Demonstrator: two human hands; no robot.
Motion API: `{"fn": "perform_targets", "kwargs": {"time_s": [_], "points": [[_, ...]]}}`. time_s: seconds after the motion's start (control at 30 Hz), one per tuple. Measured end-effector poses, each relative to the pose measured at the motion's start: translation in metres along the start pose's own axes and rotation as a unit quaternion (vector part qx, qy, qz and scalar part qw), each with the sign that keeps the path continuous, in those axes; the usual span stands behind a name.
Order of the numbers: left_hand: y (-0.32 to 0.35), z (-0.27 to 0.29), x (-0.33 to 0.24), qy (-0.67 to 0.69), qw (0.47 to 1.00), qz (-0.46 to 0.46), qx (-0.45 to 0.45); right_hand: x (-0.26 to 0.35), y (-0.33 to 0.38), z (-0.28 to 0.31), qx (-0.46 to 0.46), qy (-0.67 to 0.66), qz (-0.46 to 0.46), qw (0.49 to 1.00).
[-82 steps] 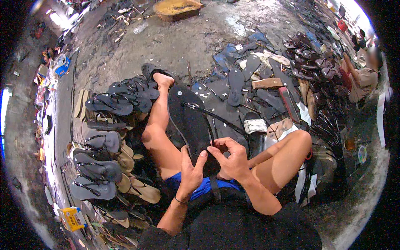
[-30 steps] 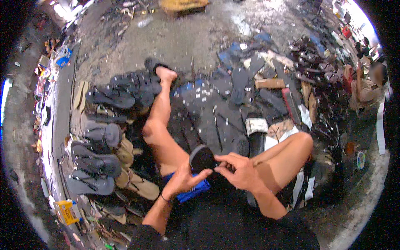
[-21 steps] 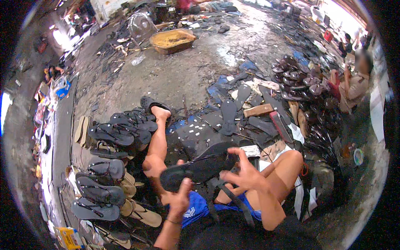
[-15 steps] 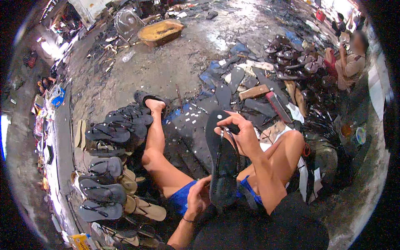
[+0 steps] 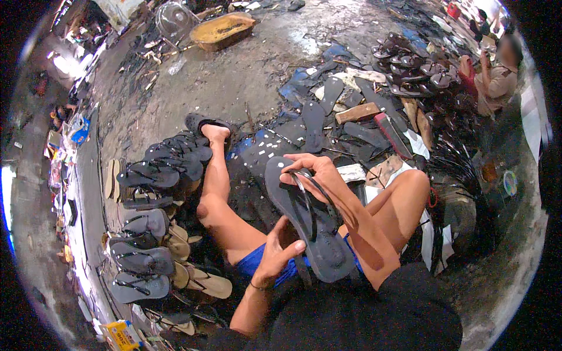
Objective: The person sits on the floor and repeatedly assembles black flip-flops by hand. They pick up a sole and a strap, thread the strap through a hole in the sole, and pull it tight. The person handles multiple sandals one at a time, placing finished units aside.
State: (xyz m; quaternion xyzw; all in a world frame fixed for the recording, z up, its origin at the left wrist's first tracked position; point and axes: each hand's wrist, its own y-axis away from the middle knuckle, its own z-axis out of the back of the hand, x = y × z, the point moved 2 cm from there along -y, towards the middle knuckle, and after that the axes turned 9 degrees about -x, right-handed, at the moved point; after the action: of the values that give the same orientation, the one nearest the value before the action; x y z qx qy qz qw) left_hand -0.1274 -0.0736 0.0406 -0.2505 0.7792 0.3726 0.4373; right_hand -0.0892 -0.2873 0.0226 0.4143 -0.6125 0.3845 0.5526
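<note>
Black flip-flop (image 5: 307,219) sits tilted over the lap, left hand (image 5: 280,248) cupped under its heel to prop it, right hand (image 5: 316,172) pinched on the strap (image 5: 313,196) near the toe, seemingly tugging it.

A sandal-making workshop: rows of finished flip-flops (image 5: 153,175), cut soles (image 5: 328,99) and scraps cover the concrete floor (image 5: 234,82).

dark flip-flop held over my lap

i see one dark grey flip-flop (image 5: 307,219), strap side up, its toe end pointing away from me and its heel end near my body. its thin black straps (image 5: 313,196) arch up off the sole, which is tilted above my thighs.
</note>
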Motion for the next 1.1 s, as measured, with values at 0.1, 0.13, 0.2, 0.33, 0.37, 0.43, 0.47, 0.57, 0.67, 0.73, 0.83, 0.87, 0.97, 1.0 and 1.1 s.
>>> {"fn": "perform_targets", "kwargs": {"time_s": [0.1,0.13,0.2,0.33,0.37,0.43,0.47,0.57,0.67,0.73,0.83,0.87,0.97,1.0,1.1], "points": [[-0.008,-0.004,-0.01,0.002,1.0,-0.02,0.014,-0.001,-0.005,-0.003,-0.058,0.172,0.064,0.981],[-0.01,-0.003,-0.012,-0.058,0.997,-0.049,0.006,0.005,-0.003,-0.004,-0.081,0.242,0.15,0.955],[-0.021,-0.001,-0.008,-0.037,0.996,-0.004,-0.081,0.011,0.001,-0.004,-0.086,0.21,0.09,0.97],[-0.036,0.018,-0.002,0.009,0.976,-0.066,-0.207,0.018,0.043,-0.014,-0.049,0.085,-0.136,0.986],[-0.039,0.02,-0.001,-0.004,0.978,-0.089,-0.188,0.021,0.054,-0.019,-0.02,0.112,-0.088,0.99],[-0.042,0.026,0.001,-0.027,0.979,-0.09,-0.179,0.019,0.067,-0.021,-0.011,0.18,-0.06,0.982],[-0.041,0.027,0.002,-0.025,0.981,-0.094,-0.165,0.017,0.07,-0.021,-0.02,0.2,-0.051,0.978],[-0.037,0.028,0.001,-0.029,0.987,-0.084,-0.131,0.008,0.068,-0.018,0.013,0.206,-0.037,0.978],[-0.036,0.03,0.002,-0.043,0.989,-0.059,-0.129,-0.002,0.065,-0.019,0.027,0.187,0.007,0.982],[-0.038,0.032,0.006,0.017,0.991,-0.025,-0.127,-0.016,0.071,-0.019,-0.025,0.047,-0.089,0.995],[-0.042,0.036,0.012,0.057,0.987,-0.014,-0.15,-0.047,0.087,-0.023,-0.046,-0.284,-0.335,0.897],[-0.043,0.037,0.014,0.064,0.986,-0.016,-0.156,-0.056,0.089,-0.021,-0.02,-0.303,-0.363,0.881],[-0.044,0.036,0.016,0.045,0.986,-0.006,-0.162,-0.079,0.088,-0.015,0.002,-0.319,-0.427,0.846],[-0.043,0.037,0.015,0.04,0.985,-0.001,-0.17,-0.08,0.085,-0.016,0.03,-0.327,-0.405,0.853],[-0.04,0.041,0.009,0.066,0.984,0.001,-0.167,-0.066,0.076,-0.022,0.059,-0.292,-0.396,0.868]]}}
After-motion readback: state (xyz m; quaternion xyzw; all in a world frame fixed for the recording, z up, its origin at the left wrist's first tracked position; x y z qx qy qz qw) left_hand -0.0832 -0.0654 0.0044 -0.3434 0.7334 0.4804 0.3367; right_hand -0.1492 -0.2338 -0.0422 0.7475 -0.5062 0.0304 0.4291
